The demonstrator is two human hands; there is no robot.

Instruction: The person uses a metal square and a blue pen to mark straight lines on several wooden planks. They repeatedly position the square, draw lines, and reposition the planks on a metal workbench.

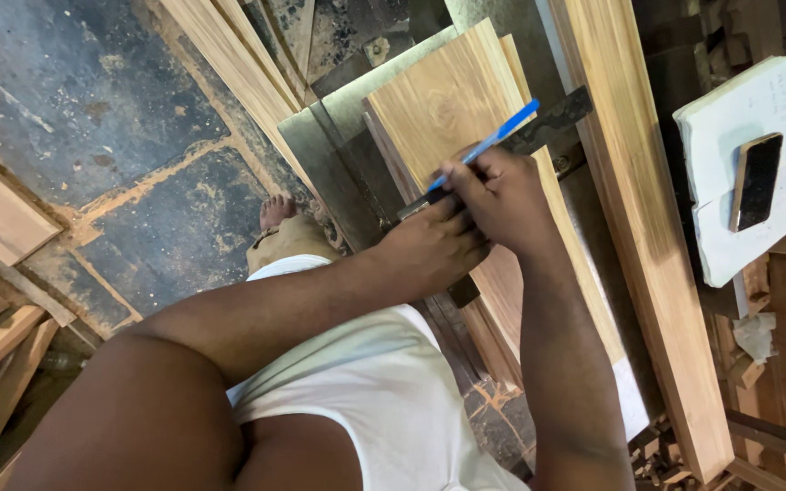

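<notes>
The right hand [493, 195] pinches a blue pen [488, 145] between thumb and fingers, closed around its lower part. The pen's tip is hidden under the hand, and its free end points up and to the right in the head view, away from the person's body. The left hand [429, 245] lies just beside the right one, touching it; its fingers press down on a dark metal square [548, 123]. I cannot tell whether they grip the square or only hold it flat.

The square crosses a light wooden board [448, 100], whose long axis runs from the person's body up and slightly left, so the square sits nearly across this axis. The board rests on a grey sheet [320, 136] on the bench, with a long plank [634, 209] lying just to its right and almost parallel to it.

Both hands are directly over the near part of the board. The right hand is the nearer one to the edge of the square; the left hand is closer to the body.

Well apart to the right, a phone [757, 182] lies on a white pad [730, 127].
</notes>
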